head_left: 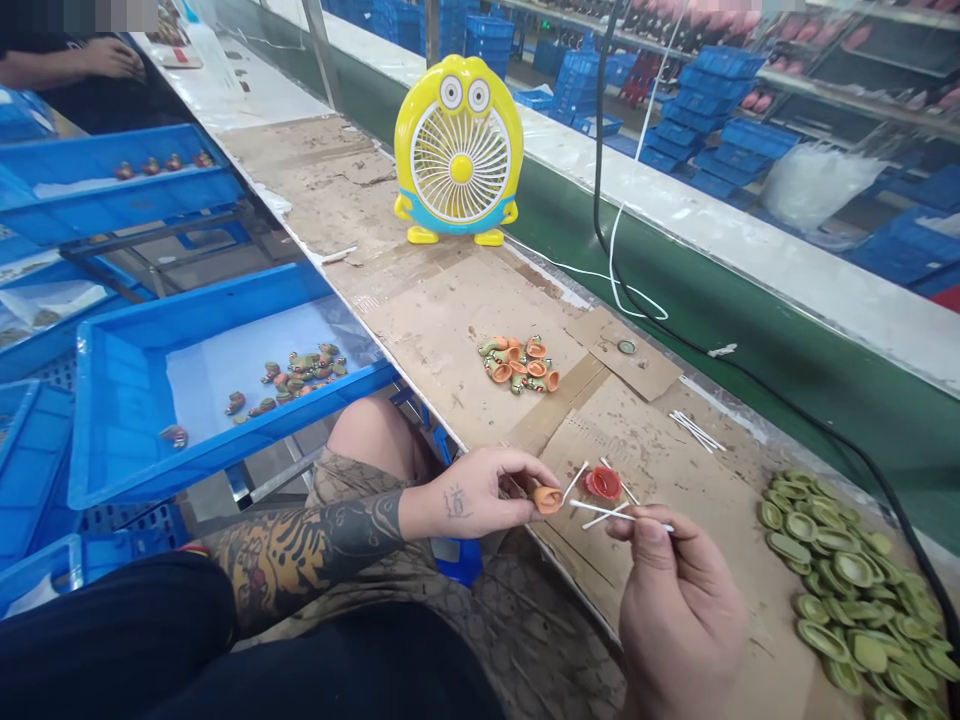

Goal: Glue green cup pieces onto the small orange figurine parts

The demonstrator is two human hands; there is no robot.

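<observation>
Between the fingers of my left hand (pixel 480 495) is a small hollow orange piece (pixel 548 499), its opening facing right. My right hand (pixel 679 590) pinches a cotton swab (pixel 611 511), whose tip points left and stops short of the piece. Just beyond lies a small red dish (pixel 603 483) of glossy red stuff, with several other swabs (pixel 575 483) lying about it. Farther up the cardboard sits a cluster of small orange and green hollow pieces (pixel 517 364). A heap of green oval pieces (pixel 840 570) covers the right side.
A yellow fan (pixel 459 150) stands at the back of the cardboard-covered bench (pixel 442 300). Spare swabs (pixel 696 431) lie at right, near a black cable (pixel 787 410). Left of the bench, a blue tray (pixel 112 420) holds small painted pieces. Another person's hand (pixel 112 58) shows at top left.
</observation>
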